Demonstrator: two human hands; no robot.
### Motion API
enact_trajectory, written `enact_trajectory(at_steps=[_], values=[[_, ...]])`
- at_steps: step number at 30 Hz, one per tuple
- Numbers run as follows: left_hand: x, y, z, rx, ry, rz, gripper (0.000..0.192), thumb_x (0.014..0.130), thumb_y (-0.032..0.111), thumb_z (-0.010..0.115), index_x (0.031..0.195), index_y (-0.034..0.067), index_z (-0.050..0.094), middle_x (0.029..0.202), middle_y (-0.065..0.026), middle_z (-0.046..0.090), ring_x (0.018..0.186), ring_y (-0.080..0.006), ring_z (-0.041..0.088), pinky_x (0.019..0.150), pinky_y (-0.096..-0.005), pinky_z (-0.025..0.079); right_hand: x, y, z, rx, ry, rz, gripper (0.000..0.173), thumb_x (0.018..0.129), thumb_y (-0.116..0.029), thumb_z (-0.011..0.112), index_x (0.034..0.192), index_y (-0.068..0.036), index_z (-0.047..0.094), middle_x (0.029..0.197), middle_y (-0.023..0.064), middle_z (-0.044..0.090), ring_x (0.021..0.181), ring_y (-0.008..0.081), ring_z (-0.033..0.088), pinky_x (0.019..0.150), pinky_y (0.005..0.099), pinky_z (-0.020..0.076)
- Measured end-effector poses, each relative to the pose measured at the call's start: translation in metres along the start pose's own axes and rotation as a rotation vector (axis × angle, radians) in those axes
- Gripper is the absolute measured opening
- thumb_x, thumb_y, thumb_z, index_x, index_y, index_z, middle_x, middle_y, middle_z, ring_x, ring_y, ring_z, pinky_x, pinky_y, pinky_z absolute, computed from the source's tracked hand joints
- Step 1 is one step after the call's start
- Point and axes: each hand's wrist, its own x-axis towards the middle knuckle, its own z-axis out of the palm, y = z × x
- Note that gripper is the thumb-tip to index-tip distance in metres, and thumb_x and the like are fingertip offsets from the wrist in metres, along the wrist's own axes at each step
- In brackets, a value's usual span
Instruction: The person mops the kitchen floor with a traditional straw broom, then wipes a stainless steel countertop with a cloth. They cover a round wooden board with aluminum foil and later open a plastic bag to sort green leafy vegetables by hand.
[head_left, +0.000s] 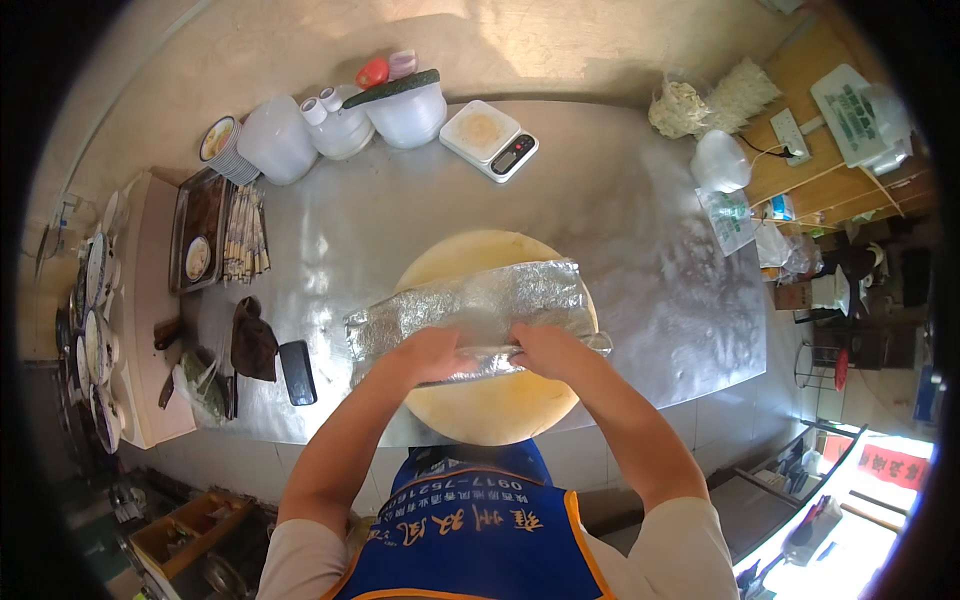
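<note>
A wide sheet of aluminium foil (480, 296) lies across a round pale cutting board (495, 420) at the near side of a metal-topped table. Along its near side the foil is folded or rolled over; what may be inside is hidden. My left hand (437, 355) grips the left part of this near fold, fingers curled over it. My right hand (546, 349) grips the same fold further right, its fingers near the middle. A gap of bare foil shows between the two hands.
A digital scale (487, 139), stacked plastic containers (409, 116) and a cucumber (394, 88) stand along the back. Left are a phone (298, 373), a dark cloth (255, 341), a knife (166, 332) and a metal tray (196, 225). Plastic bags (679, 105) sit back right.
</note>
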Motion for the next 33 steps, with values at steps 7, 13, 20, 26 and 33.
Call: enact_trajectory(at_steps=[7, 13, 20, 26, 33], values=[[-0.027, 0.015, 0.060, 0.430, 0.607, 0.204, 0.079, 0.077, 0.038, 0.078, 0.137, -0.002, 0.044, 0.143, -0.0263, 0.043, 0.131, -0.0422, 0.044, 0.110, -0.0525, 0.034, 0.030, -0.029, -0.015, -0.394, 0.294, 0.057, 0.042, 0.081, -0.037, 0.073, 0.113, -0.010, 0.067, 0.126, 0.0149, 0.058, 0.126, 0.0336, 0.049, 0.104, 0.0532, 0.0356], [-0.006, -0.002, 0.038, 0.337, 0.625, 0.154, 0.046, 0.080, 0.030, 0.075, 0.113, 0.003, 0.057, 0.113, -0.0167, 0.062, 0.107, -0.0351, 0.059, 0.093, -0.0445, 0.046, 0.004, -0.034, 0.020, -0.438, 0.458, -0.221, 0.063, 0.079, -0.041, 0.072, 0.132, -0.011, 0.056, 0.136, 0.0161, 0.052, 0.133, 0.0336, 0.044, 0.110, 0.0677, 0.0211], [-0.013, -0.005, -0.003, 0.002, 0.245, -0.143, 0.062, 0.076, 0.038, 0.079, 0.119, 0.000, 0.054, 0.115, -0.0237, 0.062, 0.107, -0.0392, 0.060, 0.092, -0.0444, 0.049, 0.052, -0.027, 0.011, -0.497, 0.359, -0.240, 0.068, 0.064, -0.039, 0.082, 0.122, -0.011, 0.058, 0.114, 0.0117, 0.058, 0.113, 0.0300, 0.056, 0.103, 0.0558, 0.0350], [-0.016, -0.002, 0.031, 0.371, 0.624, 0.077, 0.096, 0.064, 0.034, 0.088, 0.137, 0.001, 0.035, 0.137, -0.0248, 0.045, 0.127, -0.0430, 0.045, 0.103, -0.0578, 0.036, 0.085, -0.033, -0.049, -0.425, 0.179, -0.333, 0.076, 0.057, -0.040, 0.089, 0.120, -0.007, 0.061, 0.120, 0.0133, 0.058, 0.119, 0.0292, 0.053, 0.102, 0.0448, 0.0391], [-0.009, -0.018, 0.014, 0.217, 0.605, -0.066, 0.063, 0.074, 0.022, 0.079, 0.126, 0.002, 0.051, 0.109, -0.0164, 0.062, 0.106, -0.0363, 0.060, 0.091, -0.0459, 0.047, 0.047, -0.048, -0.012, 0.086, 0.722, -0.317, 0.055, 0.077, -0.024, 0.080, 0.123, -0.004, 0.056, 0.122, 0.0167, 0.056, 0.118, 0.0368, 0.051, 0.102, 0.0459, 0.0412]])
